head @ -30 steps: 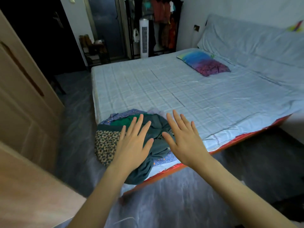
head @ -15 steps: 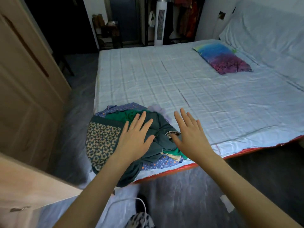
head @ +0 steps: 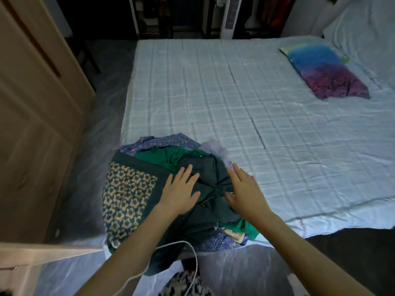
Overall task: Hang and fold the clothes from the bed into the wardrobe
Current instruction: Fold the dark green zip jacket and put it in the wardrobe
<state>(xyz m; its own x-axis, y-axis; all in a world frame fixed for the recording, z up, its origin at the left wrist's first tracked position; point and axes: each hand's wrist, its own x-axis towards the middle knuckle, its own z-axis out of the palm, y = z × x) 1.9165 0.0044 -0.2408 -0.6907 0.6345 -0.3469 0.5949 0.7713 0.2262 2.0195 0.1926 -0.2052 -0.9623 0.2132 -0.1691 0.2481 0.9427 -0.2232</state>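
A pile of clothes (head: 171, 193) lies at the near left corner of the bed (head: 235, 99). On top is a dark teal garment (head: 211, 180), with a bright green piece, a blue floral piece and a teal cloth with a cream pattern (head: 126, 197) under and beside it. My left hand (head: 180, 190) lies flat with spread fingers on the dark teal garment. My right hand (head: 243, 189) hovers or rests with straight fingers on the pile's right side. Neither hand grips anything.
A wooden wardrobe door (head: 32, 116) stands at the left, with another panel (head: 42, 253) near my left elbow. A colourful pillow (head: 324, 71) lies far right on the bed. A white cable (head: 188, 251) hangs below the pile. A tower fan (head: 229, 16) and a clothes rack stand behind the bed.
The view has moved closer and tilted down over the pile. Both hands have come down onto the dark teal garment, still with fingers spread.
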